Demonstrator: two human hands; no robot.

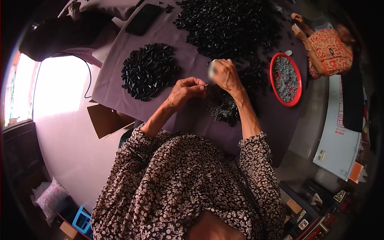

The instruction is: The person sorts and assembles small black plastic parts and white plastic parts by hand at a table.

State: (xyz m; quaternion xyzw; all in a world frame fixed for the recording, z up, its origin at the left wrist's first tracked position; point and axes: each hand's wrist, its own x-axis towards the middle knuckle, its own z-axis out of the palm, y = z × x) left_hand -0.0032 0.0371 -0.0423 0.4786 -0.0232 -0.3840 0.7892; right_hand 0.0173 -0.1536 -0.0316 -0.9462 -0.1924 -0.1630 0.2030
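Note:
My left hand [186, 93] is closed in a pinch, thumb and forefinger on a small dark piece [205, 85] whose kind is too small to make out. Beside it my right hand [228, 76] wraps round a pale, rounded object [212, 69], blurred and partly covered by the fingers. Just in front of the hands lies a small heap of thin grey metal pieces [219, 113], mixed with black ones. To the left is a round pile of small black plastic parts [149, 72]. A much larger heap of similar black parts [230, 30] spreads across the far side.
On the right stands a red oval basin [273, 80] of small grey metal pieces. A dark phone-like slab [143, 19] lies far left on the cloth-covered table [116, 86]. Another person [330, 54] in an orange patterned top works at the right edge. An open cardboard box [106, 120] sits below left.

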